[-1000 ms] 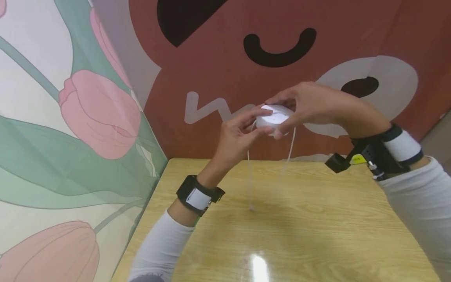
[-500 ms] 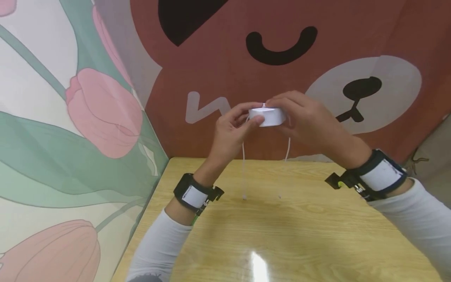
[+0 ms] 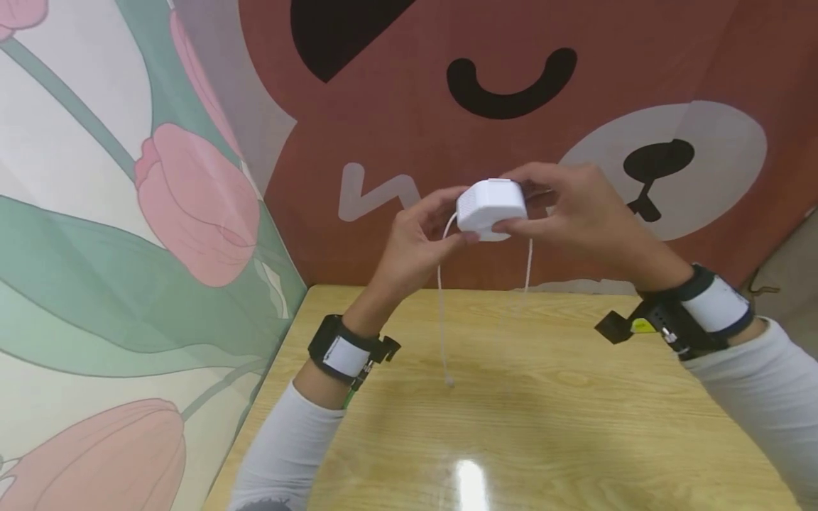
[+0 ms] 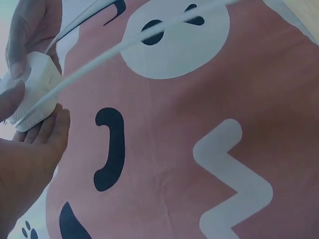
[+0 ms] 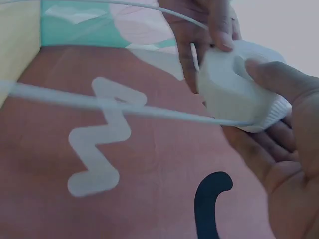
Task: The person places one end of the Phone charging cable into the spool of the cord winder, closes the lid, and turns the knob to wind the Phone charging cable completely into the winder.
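A small white plastic device [image 3: 493,202] with bevelled sides, a finely perforated side and two thin cords is held in the air, above the table's far edge. My left hand [image 3: 409,252] holds its left side, thumb at the lower front and fingers behind. At its right, my right hand [image 3: 578,209] pinches it with the thumb across the front. In the right wrist view, a recess shows on the device [image 5: 234,94] between both thumbs. The left cord [image 3: 440,305] hangs down to a small white tip; the right cord [image 3: 528,266] fades from view lower down. What kind of device it is, I cannot tell.
Below the hands lies a wood-grain table [image 3: 543,397] with a bright light reflection near its front. A brown wall hanging [image 3: 383,121] with a cartoon bear stands behind it. Along the left runs a tulip-printed panel [image 3: 198,206].
Both hands have turned the device over between them: first a bright top face, then a narrow edge, now a bevelled face towards me. My right thumb has come round to the front.
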The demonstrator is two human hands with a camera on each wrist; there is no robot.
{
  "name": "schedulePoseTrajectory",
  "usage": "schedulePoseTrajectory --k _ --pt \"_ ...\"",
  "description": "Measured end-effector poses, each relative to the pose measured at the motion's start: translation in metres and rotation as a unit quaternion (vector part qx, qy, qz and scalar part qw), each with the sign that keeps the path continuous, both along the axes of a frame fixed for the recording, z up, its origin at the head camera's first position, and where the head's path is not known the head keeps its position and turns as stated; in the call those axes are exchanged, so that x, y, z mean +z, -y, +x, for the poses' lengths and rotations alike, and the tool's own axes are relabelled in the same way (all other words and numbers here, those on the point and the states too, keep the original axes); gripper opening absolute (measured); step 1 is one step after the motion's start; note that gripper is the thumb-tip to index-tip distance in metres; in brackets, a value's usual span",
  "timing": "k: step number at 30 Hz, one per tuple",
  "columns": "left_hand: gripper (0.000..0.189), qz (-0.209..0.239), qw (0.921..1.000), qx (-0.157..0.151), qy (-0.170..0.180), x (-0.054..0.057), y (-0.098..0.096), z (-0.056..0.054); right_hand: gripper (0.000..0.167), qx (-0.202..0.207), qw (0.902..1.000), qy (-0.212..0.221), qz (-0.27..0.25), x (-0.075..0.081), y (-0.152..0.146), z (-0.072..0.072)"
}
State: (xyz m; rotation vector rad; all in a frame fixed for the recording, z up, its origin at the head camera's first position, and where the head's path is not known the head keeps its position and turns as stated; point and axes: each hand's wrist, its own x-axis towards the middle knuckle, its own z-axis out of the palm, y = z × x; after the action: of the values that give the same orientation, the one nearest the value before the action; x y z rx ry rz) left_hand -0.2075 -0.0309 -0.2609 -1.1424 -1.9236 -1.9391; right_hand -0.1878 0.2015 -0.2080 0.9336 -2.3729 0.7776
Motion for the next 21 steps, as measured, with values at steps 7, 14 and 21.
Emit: schedulePoseTrajectory --k 7,14,21 --pt "0.048 0.016 0.9976 0.021 0.064 -0.003 -0.004 0.003 0.053 -0.025 0.9879 0.146 -0.045 0.003 -0.001 -0.003" --pt "0.046 0.037 0.9871 0.086 0.13 -0.007 -0.009 0.002 0.044 0.009 0.9834 -0.181 -0.001 -0.021 0.011 -0.003" --pt "0.043 0.033 0.9855 0.13 0.105 -0.007 -0.013 0.003 0.027 0.044 0.9033 -0.405 0.133 -0.037 0.018 -0.001"
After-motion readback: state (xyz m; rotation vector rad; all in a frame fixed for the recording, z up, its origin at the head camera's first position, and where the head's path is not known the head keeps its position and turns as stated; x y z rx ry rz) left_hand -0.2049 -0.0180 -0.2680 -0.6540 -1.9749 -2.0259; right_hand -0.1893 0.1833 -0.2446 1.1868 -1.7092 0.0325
